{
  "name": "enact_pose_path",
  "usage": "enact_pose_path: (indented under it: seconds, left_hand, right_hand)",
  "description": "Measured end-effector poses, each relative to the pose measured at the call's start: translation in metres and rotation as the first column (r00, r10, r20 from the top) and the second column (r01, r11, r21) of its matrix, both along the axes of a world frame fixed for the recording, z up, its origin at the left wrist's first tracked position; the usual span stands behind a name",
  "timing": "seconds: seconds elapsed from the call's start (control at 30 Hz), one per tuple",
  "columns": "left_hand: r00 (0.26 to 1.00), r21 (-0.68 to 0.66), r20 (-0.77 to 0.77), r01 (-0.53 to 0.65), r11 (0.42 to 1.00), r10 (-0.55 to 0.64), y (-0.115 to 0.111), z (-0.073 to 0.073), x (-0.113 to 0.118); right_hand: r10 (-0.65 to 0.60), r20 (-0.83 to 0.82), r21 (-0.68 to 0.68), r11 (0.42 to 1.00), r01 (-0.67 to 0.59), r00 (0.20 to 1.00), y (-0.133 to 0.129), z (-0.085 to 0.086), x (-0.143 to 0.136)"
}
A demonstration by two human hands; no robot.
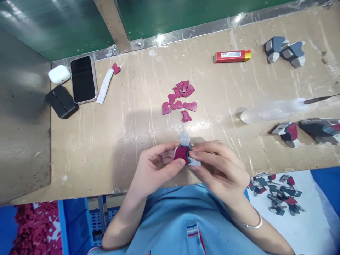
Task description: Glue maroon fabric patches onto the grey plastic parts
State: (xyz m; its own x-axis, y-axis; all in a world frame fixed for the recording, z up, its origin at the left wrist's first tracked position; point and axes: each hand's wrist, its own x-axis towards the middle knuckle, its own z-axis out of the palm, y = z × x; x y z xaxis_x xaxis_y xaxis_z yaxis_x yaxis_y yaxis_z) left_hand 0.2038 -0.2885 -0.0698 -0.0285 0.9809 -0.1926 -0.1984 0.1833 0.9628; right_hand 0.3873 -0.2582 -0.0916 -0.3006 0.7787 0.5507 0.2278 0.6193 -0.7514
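Both my hands meet over the near edge of the beige worktable (106, 141). My left hand (155, 166) and my right hand (220, 166) together pinch one small shoe-upper piece (183, 153), with a dark red patch on a grey and white backing. My left thumb presses on the red patch. A loose cluster of several dark red patches (180, 100) lies on the table just beyond my hands.
A phone (83, 79), white earbud case (59, 74), black case (62, 101) and white strip (105, 86) lie at far left. A red box (232, 56), a clear bottle (273, 110) and grey assembled pieces (285, 50) sit right. More pieces (276, 193) lie lower right; red scraps (37, 228) lower left.
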Motion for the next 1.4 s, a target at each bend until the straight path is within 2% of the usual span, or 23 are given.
enact_pose_path:
  seconds: [0.17,0.3,0.43,0.63,0.7,0.77,0.87,0.93,1.0,1.07,1.2,1.4]
  left_hand:
    - [1.000,-0.101,0.006,0.009,0.995,-0.008,-0.003,-0.002,-0.003]
    - [0.999,-0.137,0.046,-0.022,0.990,0.028,-0.006,-0.005,-0.005]
    - [0.999,-0.133,0.041,-0.017,0.991,0.023,-0.006,-0.006,-0.006]
    - [0.999,-0.102,-0.049,0.004,0.995,-0.009,-0.002,-0.001,-0.007]
    - [0.993,-0.040,-0.117,-0.013,0.999,0.008,-0.003,0.002,-0.006]
    - [0.957,0.089,-0.284,-0.039,0.995,0.063,-0.005,0.005,-0.006]
    - [0.821,0.301,-0.549,0.018,0.954,0.158,-0.011,0.010,-0.006]
    - [0.771,0.348,-0.616,0.085,0.933,0.159,-0.014,0.012,-0.005]
    - [0.785,0.337,-0.603,0.091,0.937,0.141,-0.017,0.013,-0.004]
    - [0.834,0.312,-0.531,0.029,0.950,0.149,-0.019,0.013,-0.001]
    - [0.910,0.291,-0.356,-0.108,0.951,0.212,-0.022,0.013,0.008]
    - [0.933,0.320,-0.154,-0.266,0.909,0.327,-0.025,0.008,0.021]
  right_hand:
    - [0.038,-0.039,-0.009,0.999,-0.039,0.999,0.003,-0.001,-0.006]
    - [0.042,-0.030,-0.010,0.999,-0.042,0.999,0.002,-0.004,-0.007]
    - [0.030,-0.035,-0.012,0.999,-0.030,0.999,0.001,-0.005,-0.009]
    - [0.020,-0.014,0.002,1.000,-0.020,1.000,0.002,-0.004,-0.010]
    - [0.037,-0.006,-0.024,0.999,-0.038,0.999,0.002,-0.003,-0.009]
    - [0.066,-0.033,-0.134,0.989,-0.070,0.997,0.000,-0.002,-0.007]
    - [0.088,-0.140,-0.358,0.924,-0.133,0.986,-0.002,0.001,-0.007]
    - [0.081,-0.214,-0.442,0.880,-0.171,0.973,-0.002,0.002,-0.010]
    - [0.065,-0.268,-0.478,0.857,-0.191,0.961,-0.002,0.002,-0.013]
    - [0.035,-0.304,-0.481,0.857,-0.185,0.952,-0.002,0.002,-0.016]
    - [-0.024,-0.330,-0.417,0.900,-0.123,0.944,-0.004,0.000,-0.020]
    - [-0.040,-0.387,-0.353,0.929,-0.108,0.921,-0.010,-0.001,-0.028]
